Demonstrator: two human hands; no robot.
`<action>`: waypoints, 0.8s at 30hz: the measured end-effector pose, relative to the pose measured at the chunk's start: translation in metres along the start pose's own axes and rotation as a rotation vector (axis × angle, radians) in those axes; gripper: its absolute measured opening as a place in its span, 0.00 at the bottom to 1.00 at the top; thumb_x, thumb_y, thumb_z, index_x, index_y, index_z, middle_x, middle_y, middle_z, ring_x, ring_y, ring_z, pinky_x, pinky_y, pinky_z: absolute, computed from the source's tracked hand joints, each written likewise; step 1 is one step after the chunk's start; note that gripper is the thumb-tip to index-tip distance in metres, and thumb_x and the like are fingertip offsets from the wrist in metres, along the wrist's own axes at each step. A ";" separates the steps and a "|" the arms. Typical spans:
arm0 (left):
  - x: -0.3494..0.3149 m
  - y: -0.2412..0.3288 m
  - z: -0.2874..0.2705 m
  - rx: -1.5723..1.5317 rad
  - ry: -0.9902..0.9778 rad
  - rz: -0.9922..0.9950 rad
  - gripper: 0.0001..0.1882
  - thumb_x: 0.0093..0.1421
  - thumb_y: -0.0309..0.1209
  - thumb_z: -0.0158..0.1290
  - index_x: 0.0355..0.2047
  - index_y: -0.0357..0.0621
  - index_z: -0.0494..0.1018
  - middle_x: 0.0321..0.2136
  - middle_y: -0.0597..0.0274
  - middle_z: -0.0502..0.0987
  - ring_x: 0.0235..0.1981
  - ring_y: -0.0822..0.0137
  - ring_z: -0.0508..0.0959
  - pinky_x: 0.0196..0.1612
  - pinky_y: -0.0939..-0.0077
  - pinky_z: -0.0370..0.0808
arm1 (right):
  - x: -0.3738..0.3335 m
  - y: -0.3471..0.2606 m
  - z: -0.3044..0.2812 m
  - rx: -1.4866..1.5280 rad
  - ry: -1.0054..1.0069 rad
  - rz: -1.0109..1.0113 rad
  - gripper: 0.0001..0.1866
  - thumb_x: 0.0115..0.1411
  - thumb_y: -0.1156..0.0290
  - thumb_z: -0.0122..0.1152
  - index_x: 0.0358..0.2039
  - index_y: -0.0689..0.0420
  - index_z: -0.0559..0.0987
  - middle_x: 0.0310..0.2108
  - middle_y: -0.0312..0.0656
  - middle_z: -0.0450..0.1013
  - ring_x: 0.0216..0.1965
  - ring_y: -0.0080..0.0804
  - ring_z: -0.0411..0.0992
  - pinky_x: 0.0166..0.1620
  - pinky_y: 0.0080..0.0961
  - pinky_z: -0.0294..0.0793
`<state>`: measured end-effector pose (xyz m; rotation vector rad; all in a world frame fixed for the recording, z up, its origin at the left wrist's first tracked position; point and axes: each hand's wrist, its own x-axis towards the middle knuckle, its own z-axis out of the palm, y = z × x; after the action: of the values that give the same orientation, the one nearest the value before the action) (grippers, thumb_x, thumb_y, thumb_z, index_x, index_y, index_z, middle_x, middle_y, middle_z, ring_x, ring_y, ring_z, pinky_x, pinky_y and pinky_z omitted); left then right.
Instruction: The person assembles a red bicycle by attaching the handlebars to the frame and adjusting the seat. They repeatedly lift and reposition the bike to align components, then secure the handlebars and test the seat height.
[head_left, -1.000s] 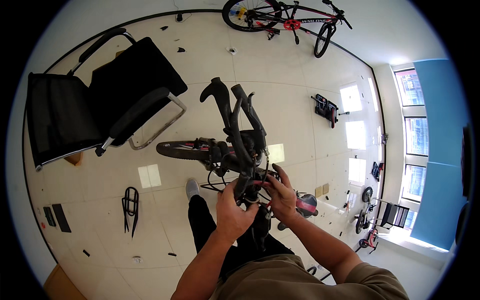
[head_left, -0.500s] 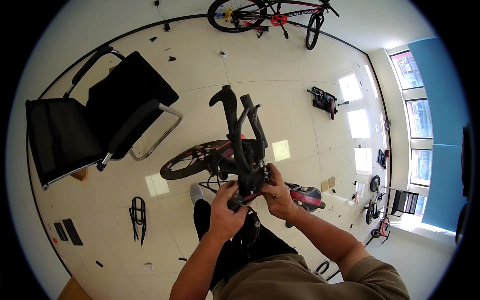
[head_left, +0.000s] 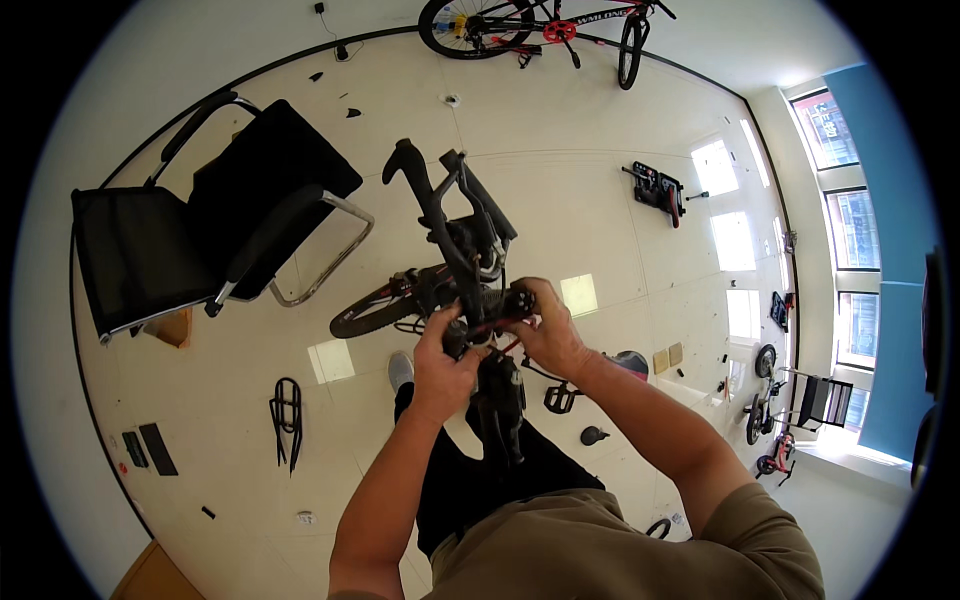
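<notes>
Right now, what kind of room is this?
Perhaps an office used as a bike workshop: a partly assembled black bicycle in the middle, a black-and-red bicycle beyond it, and a black mesh chair with a metal frame on the left.

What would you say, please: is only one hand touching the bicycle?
No, the left hand and right hand both touch the bicycle.
</notes>
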<state>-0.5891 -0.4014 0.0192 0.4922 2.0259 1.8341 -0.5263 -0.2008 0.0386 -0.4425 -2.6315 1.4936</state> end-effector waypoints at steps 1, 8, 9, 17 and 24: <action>0.003 0.003 0.004 0.003 0.003 0.005 0.31 0.57 0.15 0.64 0.61 0.34 0.70 0.43 0.62 0.82 0.44 0.73 0.81 0.52 0.77 0.78 | 0.002 0.002 -0.004 -0.052 0.028 -0.055 0.33 0.56 0.79 0.73 0.60 0.65 0.69 0.55 0.54 0.70 0.51 0.50 0.78 0.52 0.39 0.81; 0.019 0.021 0.003 -0.087 -0.009 -0.134 0.28 0.60 0.16 0.62 0.61 0.34 0.72 0.46 0.63 0.83 0.44 0.75 0.80 0.51 0.77 0.78 | 0.022 0.007 0.000 -0.149 0.007 -0.034 0.28 0.60 0.70 0.70 0.60 0.57 0.73 0.59 0.52 0.68 0.51 0.58 0.77 0.52 0.47 0.80; 0.013 0.019 0.008 -0.098 0.013 -0.136 0.28 0.60 0.16 0.62 0.62 0.34 0.71 0.46 0.63 0.83 0.44 0.75 0.80 0.51 0.77 0.78 | 0.018 0.005 -0.002 -0.163 -0.003 -0.038 0.27 0.61 0.69 0.69 0.60 0.56 0.73 0.59 0.51 0.68 0.51 0.58 0.77 0.52 0.47 0.80; 0.016 0.011 0.007 -0.052 -0.014 -0.142 0.31 0.60 0.16 0.63 0.64 0.33 0.69 0.47 0.62 0.82 0.44 0.74 0.81 0.49 0.78 0.79 | 0.022 -0.004 -0.001 -0.219 -0.009 0.038 0.27 0.61 0.67 0.69 0.59 0.55 0.73 0.59 0.50 0.69 0.52 0.58 0.75 0.51 0.51 0.78; 0.041 0.020 -0.002 -0.100 -0.093 -0.130 0.33 0.58 0.12 0.59 0.64 0.37 0.68 0.42 0.63 0.82 0.40 0.72 0.82 0.48 0.74 0.81 | 0.036 -0.008 -0.002 -0.116 0.036 0.038 0.28 0.57 0.71 0.72 0.58 0.58 0.77 0.59 0.52 0.71 0.56 0.56 0.74 0.57 0.43 0.77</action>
<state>-0.6261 -0.3816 0.0376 0.4006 1.8505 1.7899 -0.5621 -0.1927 0.0441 -0.5263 -2.7058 1.3347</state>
